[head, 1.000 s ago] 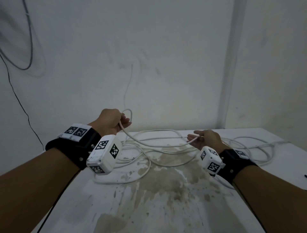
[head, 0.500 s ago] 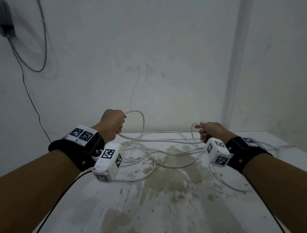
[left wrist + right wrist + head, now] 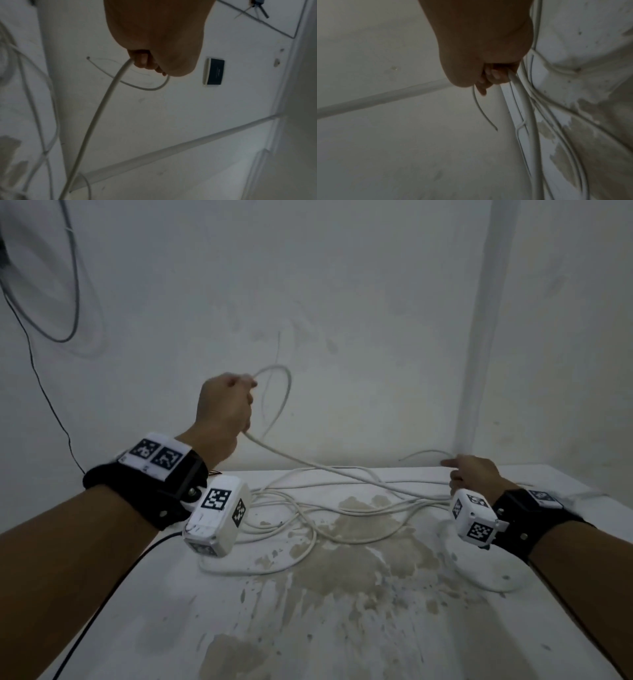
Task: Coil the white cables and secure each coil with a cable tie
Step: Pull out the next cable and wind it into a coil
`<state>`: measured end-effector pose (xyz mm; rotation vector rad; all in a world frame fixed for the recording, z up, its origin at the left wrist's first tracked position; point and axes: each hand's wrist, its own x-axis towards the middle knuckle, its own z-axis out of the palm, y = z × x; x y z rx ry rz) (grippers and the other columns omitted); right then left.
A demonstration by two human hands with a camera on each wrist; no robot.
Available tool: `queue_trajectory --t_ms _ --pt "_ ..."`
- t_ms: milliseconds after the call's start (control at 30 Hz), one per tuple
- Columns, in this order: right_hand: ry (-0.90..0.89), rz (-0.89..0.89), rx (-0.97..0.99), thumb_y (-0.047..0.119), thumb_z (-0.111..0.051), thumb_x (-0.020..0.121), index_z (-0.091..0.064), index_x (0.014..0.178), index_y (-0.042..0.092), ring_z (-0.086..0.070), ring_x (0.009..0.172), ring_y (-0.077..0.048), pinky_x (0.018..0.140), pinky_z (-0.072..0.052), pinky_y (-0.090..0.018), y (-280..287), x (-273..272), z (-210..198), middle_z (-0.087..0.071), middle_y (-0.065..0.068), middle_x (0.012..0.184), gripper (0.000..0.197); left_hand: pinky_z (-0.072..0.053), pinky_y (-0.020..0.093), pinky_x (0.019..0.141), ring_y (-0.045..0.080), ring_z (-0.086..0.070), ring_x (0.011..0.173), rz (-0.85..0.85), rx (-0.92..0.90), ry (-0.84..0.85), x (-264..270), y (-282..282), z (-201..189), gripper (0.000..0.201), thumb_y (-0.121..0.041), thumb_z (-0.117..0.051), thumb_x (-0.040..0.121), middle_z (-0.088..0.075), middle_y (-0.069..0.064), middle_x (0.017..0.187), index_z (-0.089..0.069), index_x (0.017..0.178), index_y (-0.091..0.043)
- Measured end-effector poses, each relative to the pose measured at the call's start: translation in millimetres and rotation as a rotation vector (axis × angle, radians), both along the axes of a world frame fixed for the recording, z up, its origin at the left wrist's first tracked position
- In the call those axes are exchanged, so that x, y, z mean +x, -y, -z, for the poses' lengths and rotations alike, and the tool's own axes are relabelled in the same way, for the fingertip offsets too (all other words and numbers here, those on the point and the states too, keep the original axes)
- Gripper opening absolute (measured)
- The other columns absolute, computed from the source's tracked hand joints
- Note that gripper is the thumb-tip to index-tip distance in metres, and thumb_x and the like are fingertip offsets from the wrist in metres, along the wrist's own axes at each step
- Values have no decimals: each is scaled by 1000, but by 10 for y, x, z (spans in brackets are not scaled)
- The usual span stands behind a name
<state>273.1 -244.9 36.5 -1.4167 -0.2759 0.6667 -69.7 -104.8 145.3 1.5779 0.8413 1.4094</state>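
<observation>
While both forearms reached in from the lower corners of the head view, the left hand was raised at centre left of the frame, its fingers curled round a white cable; above the fist the cable made a single loop against the wall, and below it ran down toward the right of the frame. At the right edge of the table the right hand was lower, its fingers closed round the same cable, whose short free end projected leftward beyond the knuckles. In the right wrist view the curled fingertips pinched the cable beside several slack strands. In the left wrist view the cable left the closed left hand and ran to the lower left. Between the hands, further white cables lay in loose tangled loops on the stained table top, at mid-frame. A thin dark wire hung on the wall at upper left
</observation>
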Motion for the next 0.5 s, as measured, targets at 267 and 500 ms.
queue_trajectory --t_ms 267,500 --pt "79 -110 -54 11 -35 102 -60 92 3 -20 29 -7 34 -15 -14 -21 -35 65 -32 1 52 28 -33 21 41 12 -39 47 47 29 -50 489 -233 -141 27 -22 -46 104 -47 2 64 -58 81 -15" --pt "124 -239 -109 18 -34 107 -58 89 6 -23 32 -6 33 -19 -15 46 -163 88 -32 3 50 32 -54 35 73 23 -59 75 95 -234 -820 698 -825 1042 31 1 -45 97 -61 29 120 -57 123 11"
